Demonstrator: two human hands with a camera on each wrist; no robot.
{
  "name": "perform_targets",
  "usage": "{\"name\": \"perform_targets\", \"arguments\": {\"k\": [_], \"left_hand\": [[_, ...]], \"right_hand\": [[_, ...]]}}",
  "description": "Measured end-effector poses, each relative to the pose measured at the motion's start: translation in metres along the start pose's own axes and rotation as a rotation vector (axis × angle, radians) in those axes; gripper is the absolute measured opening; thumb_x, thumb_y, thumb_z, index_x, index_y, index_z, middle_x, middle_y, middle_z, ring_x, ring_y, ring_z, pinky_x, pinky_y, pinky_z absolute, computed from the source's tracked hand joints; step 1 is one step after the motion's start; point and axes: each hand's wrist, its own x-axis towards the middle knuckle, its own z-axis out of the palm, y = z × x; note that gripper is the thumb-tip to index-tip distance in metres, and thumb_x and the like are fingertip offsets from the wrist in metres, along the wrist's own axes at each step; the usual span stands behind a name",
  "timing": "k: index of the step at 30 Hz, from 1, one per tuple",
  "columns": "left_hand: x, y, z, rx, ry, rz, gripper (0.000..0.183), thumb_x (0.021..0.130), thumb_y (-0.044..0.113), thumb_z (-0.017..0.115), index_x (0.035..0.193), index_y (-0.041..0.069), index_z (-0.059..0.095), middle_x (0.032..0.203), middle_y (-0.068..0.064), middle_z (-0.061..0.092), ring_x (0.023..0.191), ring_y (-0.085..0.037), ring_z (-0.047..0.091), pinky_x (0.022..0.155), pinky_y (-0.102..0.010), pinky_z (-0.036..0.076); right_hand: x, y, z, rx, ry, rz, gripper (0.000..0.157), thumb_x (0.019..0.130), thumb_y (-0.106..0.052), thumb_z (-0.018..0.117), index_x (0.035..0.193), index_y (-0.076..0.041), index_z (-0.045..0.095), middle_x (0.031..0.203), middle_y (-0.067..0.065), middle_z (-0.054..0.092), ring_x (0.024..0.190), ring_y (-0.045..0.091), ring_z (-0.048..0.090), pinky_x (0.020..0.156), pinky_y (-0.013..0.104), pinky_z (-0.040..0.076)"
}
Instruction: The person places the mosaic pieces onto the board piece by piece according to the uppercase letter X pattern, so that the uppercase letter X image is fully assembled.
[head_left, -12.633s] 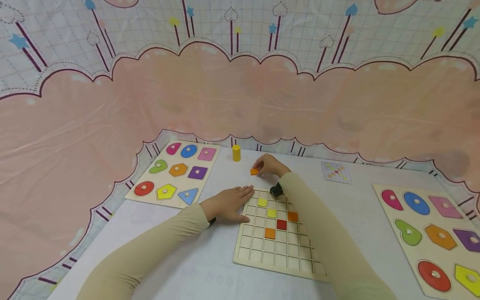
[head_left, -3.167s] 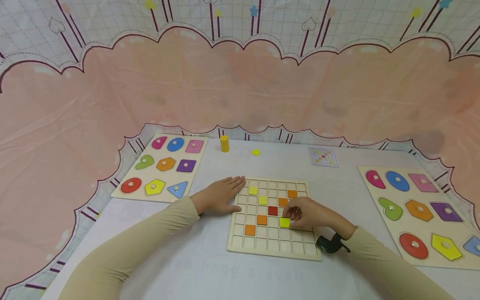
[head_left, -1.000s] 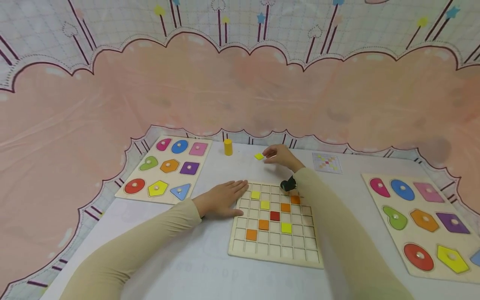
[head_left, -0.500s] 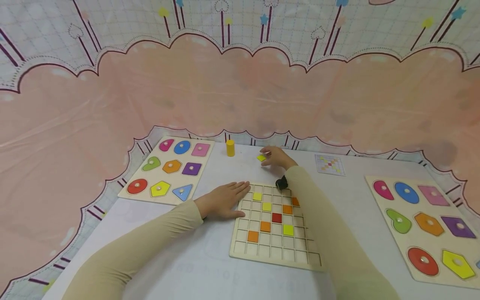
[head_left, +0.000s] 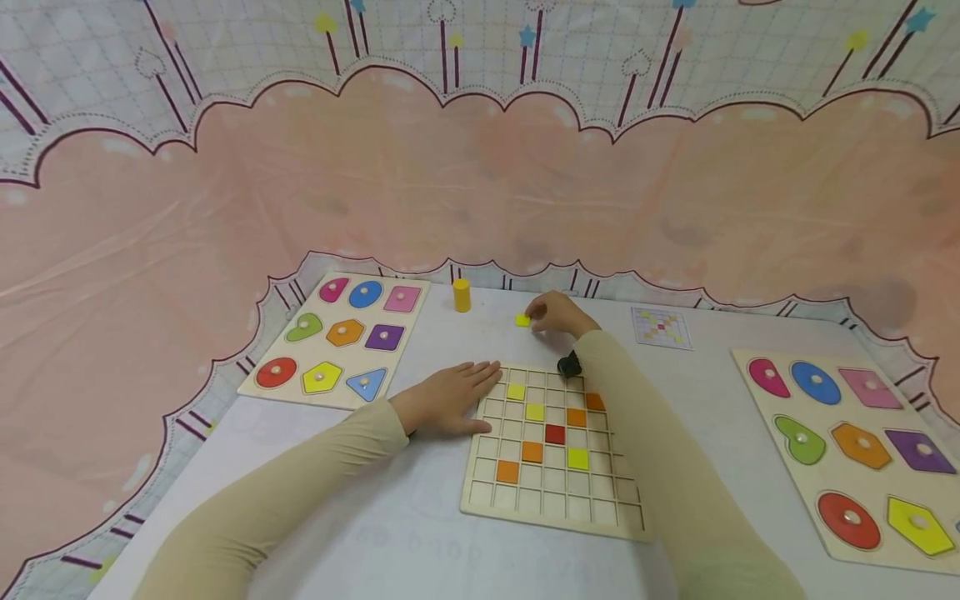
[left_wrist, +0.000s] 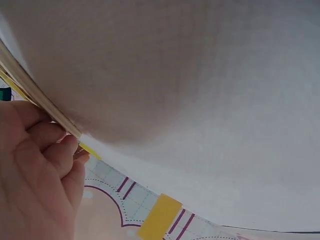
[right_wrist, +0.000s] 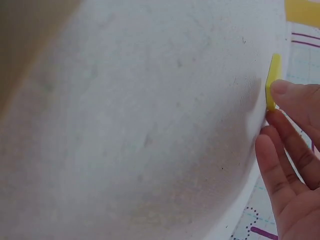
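My right hand (head_left: 557, 313) pinches a small yellow square tile (head_left: 522, 320) at the back of the table. In the right wrist view, the thumb presses one side of that yellow tile (right_wrist: 273, 70) and a fingertip meets its lower end. The wooden grid board (head_left: 554, 482) lies flat in front of me, with yellow, orange and red square tiles set in some cells. Fingers spread, my left hand (head_left: 448, 403) rests along the board's left edge. The left wrist view shows the left hand (left_wrist: 37, 160) beside the board's side.
A yellow cylinder (head_left: 462, 296) stands at the back. To its left lies a shape-knob puzzle (head_left: 343, 400); a similar puzzle (head_left: 806, 508) is at the right. A small printed pattern card (head_left: 662, 327) lies at back right. The patterned cloth (head_left: 450, 192) rises behind the table.
Since 3.2 s ago, my right hand has left a yellow tile in the grid and reached back to the loose yellow tile, closing thumb and finger on it. The left hand stays at the board.
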Motion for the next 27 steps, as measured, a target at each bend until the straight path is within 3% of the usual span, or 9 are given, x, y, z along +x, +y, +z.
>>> {"name": "perform_targets", "arguments": {"k": [10, 18, 25, 27], "left_hand": [[0.013, 0.000, -0.011, -0.070, -0.015, -0.098, 0.087, 0.087, 0.059, 0.053, 0.149, 0.007, 0.025, 0.155, -0.009, 0.026, 0.144, -0.022, 0.025, 0.120, -0.035, 0.019], [0.017, -0.001, -0.013, -0.117, -0.031, -0.187, 0.092, 0.083, 0.063, 0.056, 0.148, 0.006, 0.027, 0.154, -0.009, 0.029, 0.143, -0.023, 0.027, 0.119, -0.035, 0.020], [0.013, -0.001, -0.008, -0.117, 0.001, -0.189, 0.093, 0.083, 0.064, 0.054, 0.148, 0.005, 0.026, 0.155, -0.010, 0.028, 0.144, -0.024, 0.026, 0.119, -0.036, 0.021], [0.013, -0.001, -0.008, -0.113, 0.000, -0.182, 0.093, 0.084, 0.064, 0.053, 0.148, 0.004, 0.025, 0.155, -0.010, 0.027, 0.144, -0.024, 0.025, 0.119, -0.036, 0.020]], "right_hand": [[0.001, 0.002, 0.000, 0.027, -0.019, -0.002, 0.033, 0.084, -0.003, 0.067, 0.117, 0.000, 0.063, 0.115, 0.017, 0.063, 0.098, 0.025, 0.053, 0.095, 0.035, 0.049], [0.000, 0.000, 0.001, 0.018, -0.026, 0.004, 0.035, 0.085, -0.003, 0.066, 0.119, 0.000, 0.063, 0.117, 0.017, 0.063, 0.099, 0.025, 0.054, 0.094, 0.035, 0.049], [0.002, -0.002, 0.001, 0.019, -0.031, 0.015, 0.033, 0.084, -0.002, 0.066, 0.117, 0.000, 0.064, 0.116, 0.017, 0.064, 0.101, 0.026, 0.055, 0.095, 0.035, 0.049], [0.008, 0.003, 0.001, 0.011, -0.024, -0.023, 0.030, 0.082, -0.004, 0.070, 0.112, -0.002, 0.067, 0.109, 0.015, 0.066, 0.094, 0.024, 0.056, 0.089, 0.033, 0.051]]}}
